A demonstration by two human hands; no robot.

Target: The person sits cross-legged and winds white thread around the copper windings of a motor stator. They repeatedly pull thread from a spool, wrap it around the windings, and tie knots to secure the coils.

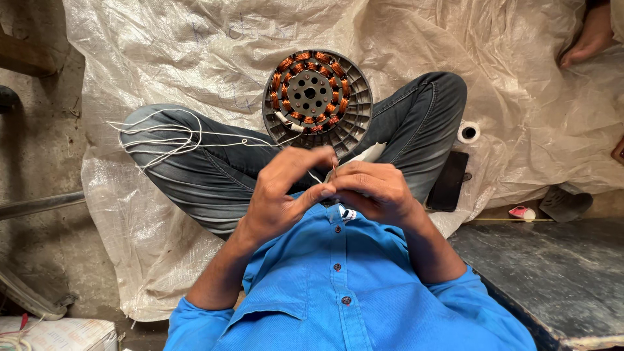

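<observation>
A person in a blue shirt (pixel 338 292) sits cross-legged on a white woven sheet (pixel 195 39). The left hand (pixel 283 192) and right hand (pixel 374 188) meet fingertip to fingertip, pinching thin white string (pixel 162 138) that trails away past the left hand over one knee. Just beyond the hands, a round grey stator with copper windings (pixel 317 97) rests on the jeans. A black phone (pixel 448 181) lies right of the right hand.

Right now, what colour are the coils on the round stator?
Copper-orange coils on a grey stator, clearest in the head view.

Head camera looks steeply down, close over the lap.
</observation>
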